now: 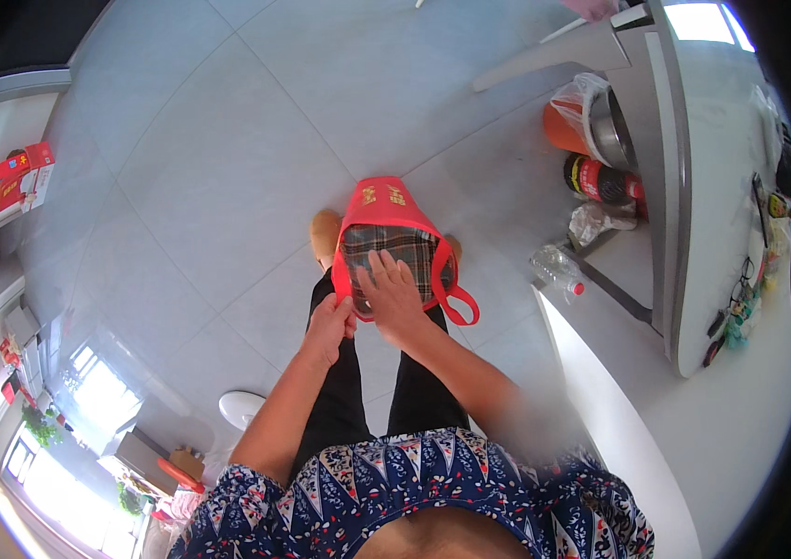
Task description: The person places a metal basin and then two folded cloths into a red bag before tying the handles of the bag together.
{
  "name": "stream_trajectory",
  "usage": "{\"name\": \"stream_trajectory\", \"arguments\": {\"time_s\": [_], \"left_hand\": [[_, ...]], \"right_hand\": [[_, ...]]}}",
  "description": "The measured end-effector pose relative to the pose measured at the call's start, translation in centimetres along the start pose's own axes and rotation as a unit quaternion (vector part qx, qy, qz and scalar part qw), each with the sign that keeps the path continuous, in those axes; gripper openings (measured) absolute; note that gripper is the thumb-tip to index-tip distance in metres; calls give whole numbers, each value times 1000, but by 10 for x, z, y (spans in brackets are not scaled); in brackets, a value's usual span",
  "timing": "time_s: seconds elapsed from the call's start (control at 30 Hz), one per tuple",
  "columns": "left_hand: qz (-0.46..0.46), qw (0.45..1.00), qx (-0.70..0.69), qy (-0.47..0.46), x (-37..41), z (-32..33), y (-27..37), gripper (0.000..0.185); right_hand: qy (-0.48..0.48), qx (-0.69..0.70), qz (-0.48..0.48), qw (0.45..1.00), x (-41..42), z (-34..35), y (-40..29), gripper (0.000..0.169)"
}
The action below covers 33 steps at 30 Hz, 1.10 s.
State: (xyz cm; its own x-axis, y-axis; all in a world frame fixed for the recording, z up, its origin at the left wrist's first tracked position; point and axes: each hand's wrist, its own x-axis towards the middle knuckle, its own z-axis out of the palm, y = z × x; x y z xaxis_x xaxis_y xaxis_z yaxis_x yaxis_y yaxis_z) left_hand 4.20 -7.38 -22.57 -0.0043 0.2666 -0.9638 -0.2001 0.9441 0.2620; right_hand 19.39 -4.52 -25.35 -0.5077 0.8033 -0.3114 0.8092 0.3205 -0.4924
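Note:
A red fabric tote bag with gold writing hangs in front of my legs, its mouth towards me. Inside lies folded plaid cloth, dark with light and reddish lines. My left hand grips the bag's rim or handle at the near left corner, fingers closed on it. My right hand lies over the bag's mouth, palm down with fingers spread, against the plaid cloth. One red handle loop droops at the bag's right side. The bottom of the bag is hidden.
At right stands a table with glasses and small items on top. Beneath or beside it are an orange bin, a large dark bottle and a clear plastic bottle. A red box sits on a ledge at far left.

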Motion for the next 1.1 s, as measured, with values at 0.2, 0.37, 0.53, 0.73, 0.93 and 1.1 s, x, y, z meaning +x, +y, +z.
{"name": "stream_trajectory", "arguments": {"time_s": [0.2, 0.37, 0.53, 0.73, 0.93, 1.1], "left_hand": [[10, 1000, -25, -7, 2, -7, -3, 17], [13, 1000, -21, -4, 5, -13, -11, 18], [0, 1000, -20, -3, 3, -7, 1, 17], [14, 996, 82, -36, -3, -4, 2, 13], [367, 771, 495, 158, -28, 5, 7, 36], [474, 683, 554, -31, -26, 51, 22, 29]], "right_hand": [[-153, -46, 46, 986, 43, 66, 22, 54], [-207, -53, 62, 975, 61, 99, 25, 113], [-244, -48, 130, 960, 83, 124, 28, 86], [-168, -14, 111, 979, 76, 133, 28, 68], [-4, 16, 34, 999, -1, 64, 40, 64], [75, -28, 237, 968, -85, 49, 63, 74]]}}
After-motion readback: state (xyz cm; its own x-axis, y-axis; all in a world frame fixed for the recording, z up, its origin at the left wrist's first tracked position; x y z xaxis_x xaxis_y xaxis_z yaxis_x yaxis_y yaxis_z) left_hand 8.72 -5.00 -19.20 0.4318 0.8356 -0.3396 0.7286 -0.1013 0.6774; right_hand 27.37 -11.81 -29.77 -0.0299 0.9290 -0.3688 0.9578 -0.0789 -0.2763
